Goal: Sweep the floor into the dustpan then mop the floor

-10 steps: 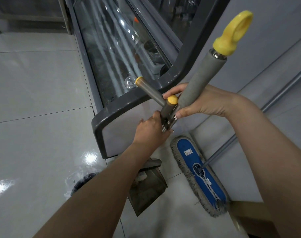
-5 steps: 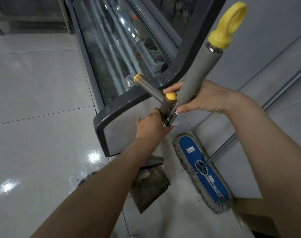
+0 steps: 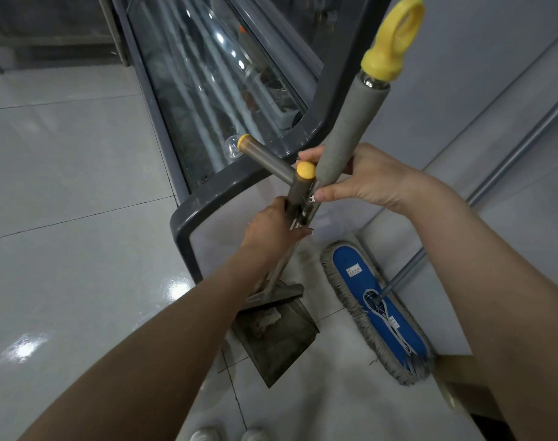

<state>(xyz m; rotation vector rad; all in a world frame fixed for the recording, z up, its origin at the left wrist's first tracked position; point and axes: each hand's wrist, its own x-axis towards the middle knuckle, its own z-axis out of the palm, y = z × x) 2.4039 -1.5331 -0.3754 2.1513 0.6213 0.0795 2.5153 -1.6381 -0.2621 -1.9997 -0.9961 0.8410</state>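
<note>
Left hand (image 3: 271,229) clamps the dustpan handle (image 3: 298,190), right hand (image 3: 370,183) wraps the broom handle (image 3: 347,122). Dustpan (image 3: 280,338) at six o'clock, mop (image 3: 376,310) at four. Looks like unclipping; next, pull the broom free.

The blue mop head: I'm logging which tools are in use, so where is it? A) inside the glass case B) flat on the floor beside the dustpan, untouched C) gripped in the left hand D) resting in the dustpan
B: the blue mop head lies flat on the floor right of the dustpan, while the left hand grips the metal handles and the right hand holds the gray foam grip.
</note>
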